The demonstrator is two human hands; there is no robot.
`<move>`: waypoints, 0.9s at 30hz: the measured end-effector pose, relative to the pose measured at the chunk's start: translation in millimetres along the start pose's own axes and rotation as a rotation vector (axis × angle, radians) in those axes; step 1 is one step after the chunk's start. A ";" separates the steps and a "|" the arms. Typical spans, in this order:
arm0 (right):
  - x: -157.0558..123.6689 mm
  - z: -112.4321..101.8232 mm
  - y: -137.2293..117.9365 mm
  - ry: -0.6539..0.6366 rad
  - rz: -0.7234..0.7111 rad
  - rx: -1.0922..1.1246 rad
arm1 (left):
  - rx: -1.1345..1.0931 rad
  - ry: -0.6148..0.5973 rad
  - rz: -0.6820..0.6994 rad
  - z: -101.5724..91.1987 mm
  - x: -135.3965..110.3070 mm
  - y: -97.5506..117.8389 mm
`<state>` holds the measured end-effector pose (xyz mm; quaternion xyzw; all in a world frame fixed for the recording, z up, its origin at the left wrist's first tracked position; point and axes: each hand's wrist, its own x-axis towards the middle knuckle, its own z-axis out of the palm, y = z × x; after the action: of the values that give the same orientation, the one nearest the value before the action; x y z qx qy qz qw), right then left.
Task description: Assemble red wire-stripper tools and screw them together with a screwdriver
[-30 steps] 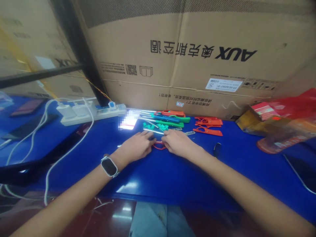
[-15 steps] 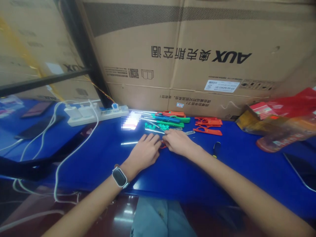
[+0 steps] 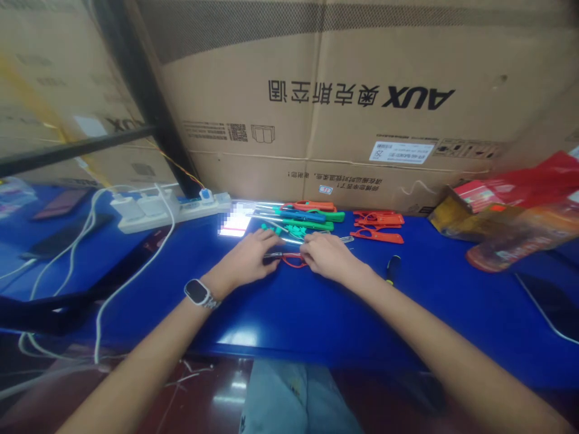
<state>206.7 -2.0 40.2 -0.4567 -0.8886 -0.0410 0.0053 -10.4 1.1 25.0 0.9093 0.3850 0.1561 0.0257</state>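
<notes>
My left hand and my right hand rest close together on the blue table. Between them lies a red plastic handle piece with a thin metal rod at its left end. Left fingers curl over the rod. The fingers of my right hand pinch the red piece's right end. A smartwatch sits on my left wrist. Just behind the hands lie green, blue and red tools with metal shafts and loose green parts.
Red plastic halves lie right of the tools. A small black screwdriver lies near my right forearm. A lit phone, a white power strip with cables, a big cardboard box and red packaging ring the area.
My left hand has taken up the metal rod that lay on the table to its left and brought it to the red piece. Both hands shifted slightly away from me.
</notes>
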 end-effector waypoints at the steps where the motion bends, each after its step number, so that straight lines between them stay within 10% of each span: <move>1: -0.6 0.1 0.6 0.002 0.007 0.005 | -0.001 -0.013 0.014 -3.0 2.5 -2.7; 11: -2.9 10.1 -1.6 0.054 0.087 0.052 | 0.291 -0.059 0.040 20.8 7.0 31.1; 27: -8.6 31.4 14.0 0.313 0.142 0.444 | 0.327 0.000 0.043 27.1 9.0 18.6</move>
<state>224.0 1.6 9.4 -0.4935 -0.8301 0.0851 0.2454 16.6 -3.7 4.7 0.9093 0.3859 0.0920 -0.1258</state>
